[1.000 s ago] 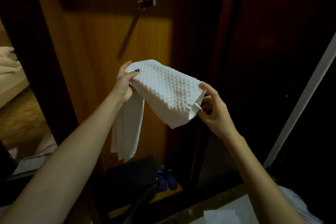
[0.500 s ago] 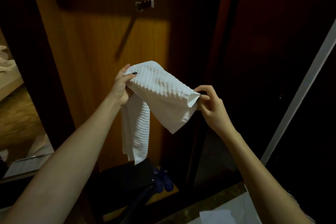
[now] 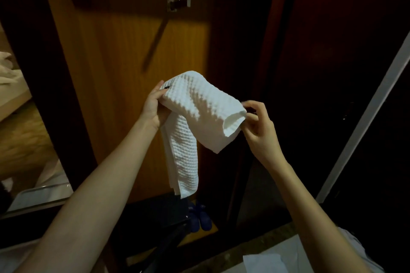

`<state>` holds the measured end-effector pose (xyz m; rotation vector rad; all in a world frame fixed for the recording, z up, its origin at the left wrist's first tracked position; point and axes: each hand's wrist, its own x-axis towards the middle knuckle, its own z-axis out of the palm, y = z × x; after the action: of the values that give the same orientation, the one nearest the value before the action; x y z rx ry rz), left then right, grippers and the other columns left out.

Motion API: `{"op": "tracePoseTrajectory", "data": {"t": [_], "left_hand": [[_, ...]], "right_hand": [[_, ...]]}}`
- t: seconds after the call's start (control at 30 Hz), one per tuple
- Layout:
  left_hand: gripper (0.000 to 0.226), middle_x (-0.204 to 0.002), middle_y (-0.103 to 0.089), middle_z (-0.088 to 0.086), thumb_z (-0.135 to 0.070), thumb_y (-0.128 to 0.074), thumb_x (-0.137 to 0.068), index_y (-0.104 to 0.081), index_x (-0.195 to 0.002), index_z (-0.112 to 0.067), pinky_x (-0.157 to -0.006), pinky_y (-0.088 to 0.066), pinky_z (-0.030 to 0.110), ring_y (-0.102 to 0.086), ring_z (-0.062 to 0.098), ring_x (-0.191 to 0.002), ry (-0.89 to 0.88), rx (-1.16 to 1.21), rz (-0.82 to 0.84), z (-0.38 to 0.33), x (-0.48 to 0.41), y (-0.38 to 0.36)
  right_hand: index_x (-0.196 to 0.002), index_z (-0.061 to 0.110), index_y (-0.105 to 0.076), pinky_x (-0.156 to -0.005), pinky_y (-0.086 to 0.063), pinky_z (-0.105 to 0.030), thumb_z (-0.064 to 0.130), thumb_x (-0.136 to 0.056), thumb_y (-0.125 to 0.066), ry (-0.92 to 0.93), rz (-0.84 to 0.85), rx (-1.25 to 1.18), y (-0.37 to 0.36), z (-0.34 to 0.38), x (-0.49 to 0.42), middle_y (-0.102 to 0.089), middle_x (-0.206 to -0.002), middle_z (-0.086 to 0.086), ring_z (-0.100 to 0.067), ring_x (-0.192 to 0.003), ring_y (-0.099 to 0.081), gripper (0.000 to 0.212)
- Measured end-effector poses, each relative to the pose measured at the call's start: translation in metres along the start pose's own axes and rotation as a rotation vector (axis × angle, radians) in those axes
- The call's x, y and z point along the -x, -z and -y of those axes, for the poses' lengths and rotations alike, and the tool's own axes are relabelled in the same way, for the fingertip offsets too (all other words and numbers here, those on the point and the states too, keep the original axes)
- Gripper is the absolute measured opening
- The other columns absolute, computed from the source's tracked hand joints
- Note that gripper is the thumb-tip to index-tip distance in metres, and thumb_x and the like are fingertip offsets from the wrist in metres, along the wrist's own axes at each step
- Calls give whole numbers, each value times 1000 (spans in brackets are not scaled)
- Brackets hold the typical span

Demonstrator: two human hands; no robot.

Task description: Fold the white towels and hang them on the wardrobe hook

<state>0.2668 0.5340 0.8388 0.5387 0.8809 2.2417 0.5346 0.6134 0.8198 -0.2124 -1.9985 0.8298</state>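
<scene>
The white towel (image 3: 199,104) is up in the air right in front of the open wardrobe, held between both hands. It's one of those waffle-texture ones, folded into a long narrow strip. The top part is stretched sideways from hand to hand, sloping down a bit toward the right. The rest drops straight down from the left end as a loose hanging tail.

The left hand (image 3: 153,106) has its grip on the towel right at the bend. The thumb, with dark polish on the nail, sits on top of the cloth and the fingers are tucked behind it. The right hand (image 3: 259,131) has a narrow grip, fingertips pinching the open end where you can see the layers. That bit is slightly blurry though.

The hook (image 3: 180,3) is a small metal one fixed to the wooden back panel (image 3: 115,62), above the towel and well apart from it.

Down on the wardrobe floor there's a pair of dark blue slippers (image 3: 200,217), just beside some black thing (image 3: 166,210) I honestly can't make out. Bottom right there's something white and flat (image 3: 261,261), cloth or paper, can't tell which. Off to the left you can see a bit of a bed (image 3: 6,73) with pale bedding. On the right it's all dark, with one pale strip (image 3: 366,113) running diagonally.
</scene>
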Motion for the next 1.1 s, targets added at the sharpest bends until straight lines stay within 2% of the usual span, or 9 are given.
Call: {"op": "tracePoseTrajectory", "data": {"t": [0.1, 0.2, 0.37, 0.5, 0.63, 0.8, 0.93, 1.03, 1.1], "left_hand": [[55, -115, -59, 14, -3, -45, -95, -31, -146, -14, -61, -56, 32, -71, 23, -82, -1, 23, 7, 0, 1, 1], [54, -121, -56, 16, -4, -42, -96, -28, -148, -12, -68, -54, 36, -67, 25, -89, 2, 63, 12, 1, 1, 2], [54, -111, -60, 15, -4, -44, -96, -30, -147, -11, -67, -55, 35, -70, 24, -81, 3, 102, 11, -3, 4, -1], [55, -111, -60, 14, -2, -44, -94, -30, -147, -10, -63, -57, 32, -73, 24, -79, -23, 87, 19, -12, 6, 2], [57, -118, -58, 15, -5, -44, -94, -27, -148, -11, -68, -57, 35, -71, 25, -87, -18, 37, 59, -14, 11, 4], [56, -111, -61, 12, 1, -43, -94, -31, -146, -13, -63, -58, 32, -72, 22, -81, -44, -44, 7, -20, 12, 5], [55, -112, -61, 10, 3, -45, -93, -36, -144, -15, -64, -57, 30, -71, 21, -84, -58, -97, 1, -23, 12, 3], [51, -109, -63, 10, 3, -44, -93, -39, -141, -15, -64, -58, 31, -72, 21, -82, -59, -66, 17, -24, 11, 1], [52, -109, -63, 9, 2, -43, -93, -37, -142, -14, -66, -58, 32, -72, 21, -84, -60, -67, 24, -27, 10, 1]], "right_hand": [[-144, 53, -26, -90, -53, -25, 0, -91, -62, 28, 227, 8, 6, 1, 1, -60, -124, 16, -7, -114, -60, 84], [-147, 49, -25, -81, -52, -32, -5, -86, -63, 104, 308, 203, 5, -4, 3, -48, -138, 13, -15, -110, -57, 91], [-137, 18, -51, -83, -52, -31, -10, -86, -65, 201, 190, 206, -6, -10, 9, -58, -119, -7, -15, -105, -58, 60], [-126, 0, -55, -75, -51, -22, -11, -85, -64, 286, 20, 291, -1, -11, 3, -60, -107, -2, -5, -90, -57, 44], [-134, 0, -45, -75, -43, -4, -5, -89, -61, 255, -62, 307, 2, -5, -9, -56, -106, 7, 6, -87, -53, 48], [-118, 3, -63, -82, -50, -15, -5, -86, -65, 323, -107, 323, 10, -2, -13, -55, -117, -14, -9, -101, -55, 33], [-113, 6, -63, -75, -54, -18, 4, -94, -57, 256, -82, 281, 14, 0, -12, -63, -110, 2, -4, -95, -62, 20], [-119, 16, -56, -69, -58, -25, 9, -100, -49, 39, -17, -1, 4, 5, -8, -70, -98, 4, -9, -90, -69, 21], [-118, 22, -57, -71, -57, -25, 4, -100, -49, 17, -25, -121, 0, 8, -8, -71, -98, 3, -14, -93, -70, 26]]}}
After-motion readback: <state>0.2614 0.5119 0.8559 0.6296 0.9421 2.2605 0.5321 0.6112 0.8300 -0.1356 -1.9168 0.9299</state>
